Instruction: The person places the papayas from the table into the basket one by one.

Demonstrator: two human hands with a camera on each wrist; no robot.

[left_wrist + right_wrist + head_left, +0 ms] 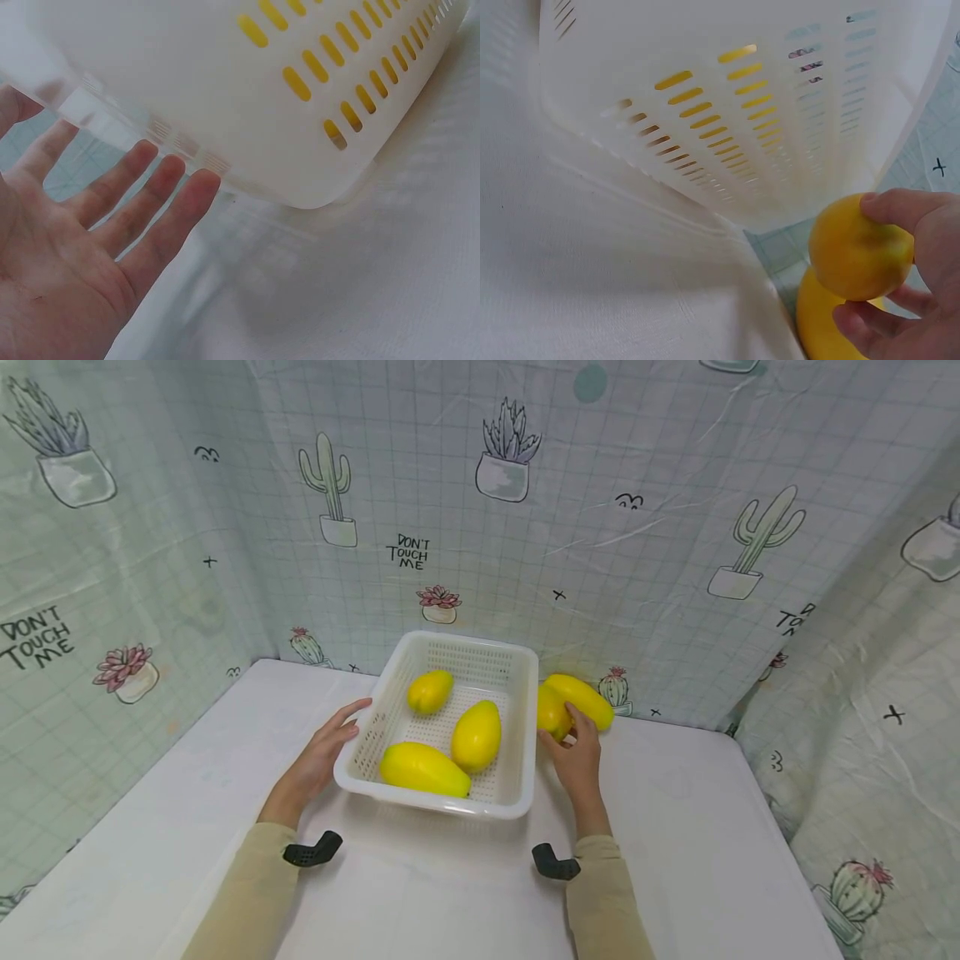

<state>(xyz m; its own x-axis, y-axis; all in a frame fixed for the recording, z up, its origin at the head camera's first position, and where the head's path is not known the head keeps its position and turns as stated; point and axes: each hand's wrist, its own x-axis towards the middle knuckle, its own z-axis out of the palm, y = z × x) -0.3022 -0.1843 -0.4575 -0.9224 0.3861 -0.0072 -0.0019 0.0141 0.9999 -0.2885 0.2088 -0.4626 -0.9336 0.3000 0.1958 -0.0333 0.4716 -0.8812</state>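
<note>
A white perforated plastic basket (442, 807) stands on the table with three yellow mangoes in it: a small one (431, 692), a rounded one (477, 737) and a long one (423, 769). At its left side is my left hand (318, 764), fingers extended, with the fingertips (196, 184) at the basket wall. My right hand (577, 760) pinches another mango (855, 247) between thumb and fingers, just outside the right wall. Behind that one lies a long yellow mango (583, 697), partly covered by it in the right wrist view.
The white table (675, 827) extends to both sides and in front of the basket. A cloth curtain (585, 552) printed with cacti hangs along the back and both sides. Black wrist mounts (313, 850) sit at the sleeve cuffs.
</note>
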